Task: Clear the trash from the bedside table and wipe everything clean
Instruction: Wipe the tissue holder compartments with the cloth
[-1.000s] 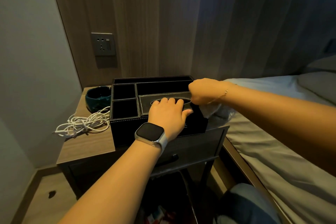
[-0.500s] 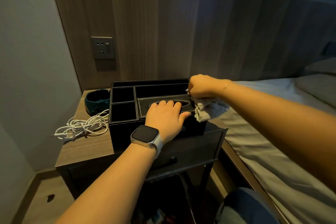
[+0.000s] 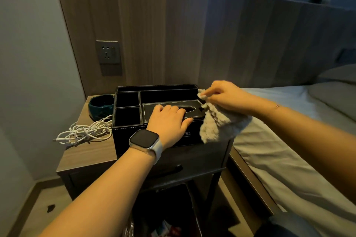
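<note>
A black leather organizer box with several compartments and a tissue slot stands on the wooden bedside table. My left hand, with a smartwatch on the wrist, lies flat on the tissue lid, fingers over the slot. My right hand pinches a beige cloth at the box's right rear corner. The cloth hangs down beside the box's right side.
A dark green bowl sits at the table's back left. A tangled white cable lies left of the box. A wall socket is above. The bed adjoins on the right. A bin with trash stands below the table.
My right hand has lifted slightly and drawn the cloth up from the box's right side, so more of it hangs in view. My left hand stays on the lid.
</note>
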Action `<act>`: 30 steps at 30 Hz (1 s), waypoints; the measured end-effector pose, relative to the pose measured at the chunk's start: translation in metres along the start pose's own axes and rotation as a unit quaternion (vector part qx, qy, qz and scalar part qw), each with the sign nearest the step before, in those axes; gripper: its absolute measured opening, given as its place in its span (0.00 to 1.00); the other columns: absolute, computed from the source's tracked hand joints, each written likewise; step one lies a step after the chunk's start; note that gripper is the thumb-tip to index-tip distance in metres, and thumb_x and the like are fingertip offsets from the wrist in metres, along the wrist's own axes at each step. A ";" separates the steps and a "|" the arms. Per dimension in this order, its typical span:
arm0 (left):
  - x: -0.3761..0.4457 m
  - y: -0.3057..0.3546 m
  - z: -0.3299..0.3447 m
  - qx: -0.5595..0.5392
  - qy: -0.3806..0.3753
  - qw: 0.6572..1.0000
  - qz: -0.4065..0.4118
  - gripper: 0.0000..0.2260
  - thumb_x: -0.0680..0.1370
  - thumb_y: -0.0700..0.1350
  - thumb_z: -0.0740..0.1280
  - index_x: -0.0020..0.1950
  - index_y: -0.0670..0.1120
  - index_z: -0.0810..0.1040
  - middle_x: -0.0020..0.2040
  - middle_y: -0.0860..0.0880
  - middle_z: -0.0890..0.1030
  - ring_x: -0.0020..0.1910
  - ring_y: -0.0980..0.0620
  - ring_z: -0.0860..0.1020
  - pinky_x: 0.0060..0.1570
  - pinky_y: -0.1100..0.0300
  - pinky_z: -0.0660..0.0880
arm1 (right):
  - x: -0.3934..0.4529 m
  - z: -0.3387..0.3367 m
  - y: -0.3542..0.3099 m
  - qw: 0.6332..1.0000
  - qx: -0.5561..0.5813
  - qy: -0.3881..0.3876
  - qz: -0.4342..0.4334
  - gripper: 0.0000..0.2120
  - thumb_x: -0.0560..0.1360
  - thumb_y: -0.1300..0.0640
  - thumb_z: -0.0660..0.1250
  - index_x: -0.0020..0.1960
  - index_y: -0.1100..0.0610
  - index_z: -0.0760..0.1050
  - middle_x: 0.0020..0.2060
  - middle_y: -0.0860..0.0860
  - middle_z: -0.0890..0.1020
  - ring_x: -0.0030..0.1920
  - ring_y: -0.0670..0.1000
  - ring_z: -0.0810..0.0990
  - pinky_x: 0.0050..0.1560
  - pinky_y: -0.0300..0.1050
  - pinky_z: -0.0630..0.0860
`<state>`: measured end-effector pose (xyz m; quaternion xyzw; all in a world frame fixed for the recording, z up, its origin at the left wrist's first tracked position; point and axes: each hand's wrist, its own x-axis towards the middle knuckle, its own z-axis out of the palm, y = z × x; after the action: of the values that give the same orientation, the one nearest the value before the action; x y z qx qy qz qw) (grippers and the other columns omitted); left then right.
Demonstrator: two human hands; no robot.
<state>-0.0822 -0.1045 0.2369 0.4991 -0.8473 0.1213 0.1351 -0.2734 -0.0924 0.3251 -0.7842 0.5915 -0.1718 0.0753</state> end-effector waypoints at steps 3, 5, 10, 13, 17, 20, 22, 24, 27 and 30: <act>-0.012 -0.024 -0.007 0.017 0.003 1.000 -0.017 0.24 0.81 0.63 0.46 0.62 0.52 0.75 0.59 0.53 0.76 0.63 0.50 0.70 0.68 0.46 0.56 | 0.036 0.012 -0.015 0.996 -0.038 -0.041 0.065 0.10 0.73 0.63 0.62 0.47 0.61 0.83 0.43 0.53 0.82 0.47 0.55 0.78 0.42 0.45 0.74; -0.023 -0.039 -0.006 0.005 0.004 1.000 -0.025 0.29 0.79 0.65 0.41 0.65 0.54 0.73 0.62 0.55 0.75 0.66 0.52 0.68 0.71 0.45 0.54 | 0.043 0.022 -0.029 0.982 -0.123 -0.112 0.086 0.05 0.65 0.68 0.64 0.33 0.62 0.76 0.32 0.56 0.77 0.36 0.56 0.76 0.31 0.41 0.70; -0.030 -0.037 -0.002 -0.002 0.026 0.999 -0.031 0.34 0.75 0.64 0.34 0.68 0.55 0.70 0.64 0.57 0.74 0.68 0.53 0.67 0.72 0.44 0.52 | 0.033 0.031 -0.031 0.984 -0.102 -0.127 0.066 0.07 0.71 0.66 0.60 0.35 0.62 0.75 0.33 0.55 0.76 0.38 0.56 0.75 0.35 0.45 0.71; -0.031 -0.037 -0.002 -0.006 0.027 0.999 -0.038 0.32 0.76 0.63 0.35 0.68 0.54 0.71 0.64 0.56 0.74 0.67 0.52 0.67 0.72 0.44 0.52 | -0.001 0.041 -0.020 0.995 0.013 -0.102 0.015 0.11 0.75 0.63 0.61 0.51 0.63 0.81 0.48 0.57 0.82 0.49 0.55 0.79 0.51 0.49 0.76; -0.031 -0.037 -0.004 -0.029 0.007 0.999 -0.030 0.23 0.81 0.60 0.46 0.70 0.54 0.69 0.65 0.56 0.72 0.68 0.53 0.66 0.73 0.45 0.50 | -0.030 0.041 -0.015 0.986 0.163 -0.017 -0.017 0.12 0.79 0.60 0.61 0.59 0.56 0.80 0.45 0.43 0.77 0.48 0.43 0.76 0.50 0.35 0.70; -0.038 -0.049 -0.007 -0.031 0.024 0.998 -0.040 0.26 0.79 0.64 0.46 0.69 0.54 0.70 0.66 0.55 0.70 0.69 0.52 0.65 0.73 0.45 0.52 | -0.004 0.045 -0.004 0.993 0.063 0.064 0.080 0.13 0.77 0.61 0.60 0.51 0.65 0.81 0.39 0.44 0.79 0.41 0.48 0.79 0.44 0.44 0.76; -0.048 -0.057 -0.007 -0.002 0.045 0.996 -0.072 0.35 0.75 0.68 0.41 0.70 0.52 0.70 0.70 0.54 0.68 0.72 0.51 0.62 0.72 0.41 0.52 | 0.000 0.059 -0.015 0.993 -0.023 0.052 0.107 0.12 0.75 0.61 0.59 0.48 0.65 0.80 0.42 0.53 0.79 0.41 0.55 0.77 0.42 0.48 0.75; -0.054 -0.061 -0.007 0.014 0.029 0.995 -0.095 0.39 0.74 0.69 0.38 0.73 0.49 0.67 0.75 0.53 0.63 0.76 0.52 0.57 0.72 0.37 0.49 | -0.008 0.073 -0.033 0.996 -0.054 0.040 0.055 0.10 0.77 0.61 0.58 0.43 0.62 0.77 0.41 0.53 0.72 0.40 0.54 0.72 0.41 0.47 0.68; -0.052 -0.060 -0.008 0.034 -0.019 0.994 -0.104 0.36 0.77 0.68 0.42 0.77 0.48 0.57 0.79 0.52 0.53 0.78 0.51 0.48 0.73 0.38 0.46 | -0.024 0.070 -0.054 0.993 0.095 -0.041 -0.057 0.12 0.79 0.58 0.59 0.44 0.57 0.80 0.40 0.49 0.74 0.42 0.48 0.75 0.45 0.44 0.70; -0.054 -0.066 -0.011 0.035 -0.024 0.992 -0.117 0.37 0.76 0.68 0.47 0.79 0.48 0.51 0.80 0.48 0.47 0.78 0.44 0.44 0.74 0.39 0.47 | -0.009 0.042 -0.046 0.987 0.157 0.000 -0.025 0.11 0.78 0.58 0.64 0.57 0.54 0.82 0.43 0.41 0.77 0.47 0.42 0.76 0.49 0.39 0.72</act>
<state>0.0019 -0.0882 0.2326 0.6017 -0.7815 0.1222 0.1108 -0.2194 -0.0746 0.2996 -0.7768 0.5376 -0.2649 0.1934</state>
